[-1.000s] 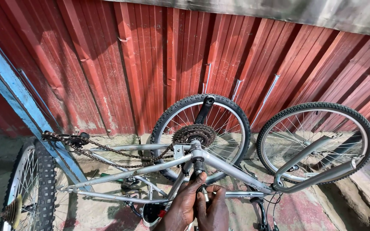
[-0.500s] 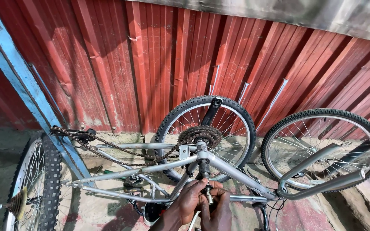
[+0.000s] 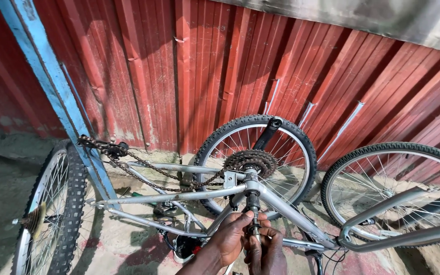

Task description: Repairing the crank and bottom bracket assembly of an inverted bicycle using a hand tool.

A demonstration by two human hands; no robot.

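Low at the bottom edge of the head view, both my hands meet on the short dark axle stub [image 3: 253, 211] that hangs down from the junction of the silver bike frame [image 3: 179, 196]. My left hand [image 3: 230, 239] wraps its fingers round the stub from the left; my right hand [image 3: 267, 249] closes on it from below and the right, fingers curled tight, so the two are pressed almost together around it. The stub's long axis runs nearly straight up and down, its top end just above my knuckles, at the frame junction beside the rusty sprocket cluster [image 3: 250, 160]. Both hands are equally near; the left sits slightly higher.

Behind it stands a spoked wheel [image 3: 260, 127] against the red corrugated wall [image 3: 204, 66]. A loose chain [image 3: 143, 165] droops to the left, toward a blue post [image 3: 52, 86] and another wheel [image 3: 52, 203]. A third wheel [image 3: 398, 153] fills the right. Open room lies only downward, toward me.
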